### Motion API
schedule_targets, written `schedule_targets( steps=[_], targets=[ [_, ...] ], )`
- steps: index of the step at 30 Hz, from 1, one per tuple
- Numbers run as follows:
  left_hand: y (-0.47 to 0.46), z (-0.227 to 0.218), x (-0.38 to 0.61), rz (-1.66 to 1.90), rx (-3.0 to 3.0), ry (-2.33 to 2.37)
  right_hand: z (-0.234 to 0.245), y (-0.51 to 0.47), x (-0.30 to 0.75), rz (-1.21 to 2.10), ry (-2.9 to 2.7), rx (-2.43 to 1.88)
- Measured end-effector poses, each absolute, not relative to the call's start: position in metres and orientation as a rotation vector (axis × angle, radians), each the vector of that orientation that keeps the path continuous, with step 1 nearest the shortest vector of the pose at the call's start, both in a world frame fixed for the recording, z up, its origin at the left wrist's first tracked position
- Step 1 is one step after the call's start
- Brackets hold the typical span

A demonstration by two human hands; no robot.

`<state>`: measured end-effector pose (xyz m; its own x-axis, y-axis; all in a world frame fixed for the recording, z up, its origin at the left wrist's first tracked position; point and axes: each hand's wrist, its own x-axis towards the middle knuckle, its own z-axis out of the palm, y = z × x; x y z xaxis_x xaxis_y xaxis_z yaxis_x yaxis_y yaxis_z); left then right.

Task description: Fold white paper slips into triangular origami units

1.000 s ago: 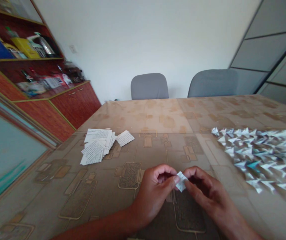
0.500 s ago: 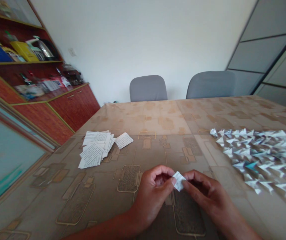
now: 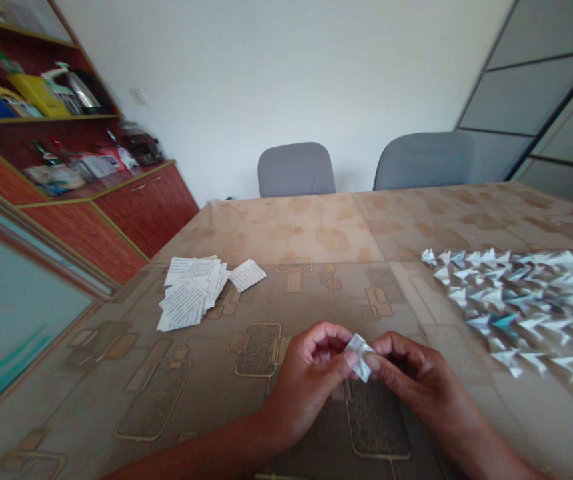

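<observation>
Because the folded paper (image 3: 359,347) is so small and thin, we expect it to weigh almost nothing and to bend readily, taking a crease well but crumpling or tearing if tugged hard. Its matt surface should not be slippery, so we would hold it lightly by opposite edges or corners, sparing the folds. It sits at about five o'clock from the middle of our view, between the two hands: the left hand (image 3: 311,380) pinches its left side between thumb and finger, and the right hand (image 3: 423,387) pinches the other side, thumb over its face. Whether the hands rest on the tabletop (image 3: 311,307) we cannot tell. From the paper, a pile of printed slips (image 3: 186,303) lies towards ten o'clock, and rows of folded pieces (image 3: 533,325) towards two o'clock. Half a second ago we saw the paper as a flatter diamond; now it looks turned and bent, with the right thumb further across it, while pile and rows keep their layout.
</observation>
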<state>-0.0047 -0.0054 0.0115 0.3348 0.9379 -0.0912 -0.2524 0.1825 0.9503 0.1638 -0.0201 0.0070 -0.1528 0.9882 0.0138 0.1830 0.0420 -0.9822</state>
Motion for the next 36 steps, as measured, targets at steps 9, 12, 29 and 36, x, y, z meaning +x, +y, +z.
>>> schedule_targets(
  steps=[9, 12, 29, 36],
  targets=[
    [-0.0106, 0.0053, -0.0093, 0.94, 1.138, 0.749, 0.0162, -0.0176, 0.1642, 1.267, -1.402, -1.244],
    [-0.0103, 0.0064, -0.0078, 0.972, 1.135, 0.778, 0.0158, -0.0179, 0.164, 1.287, -1.394, -1.224],
    [-0.0114, 0.0027, -0.0009, 1.177, 1.203, 0.942, 0.0136, -0.0251, 0.1572, 0.728, -1.747, -1.215],
    [-0.0114, 0.002, -0.0021, 1.155, 1.312, 1.021, 0.0147, -0.027, 0.1578, 0.612, -1.829, -1.192]
  ],
)
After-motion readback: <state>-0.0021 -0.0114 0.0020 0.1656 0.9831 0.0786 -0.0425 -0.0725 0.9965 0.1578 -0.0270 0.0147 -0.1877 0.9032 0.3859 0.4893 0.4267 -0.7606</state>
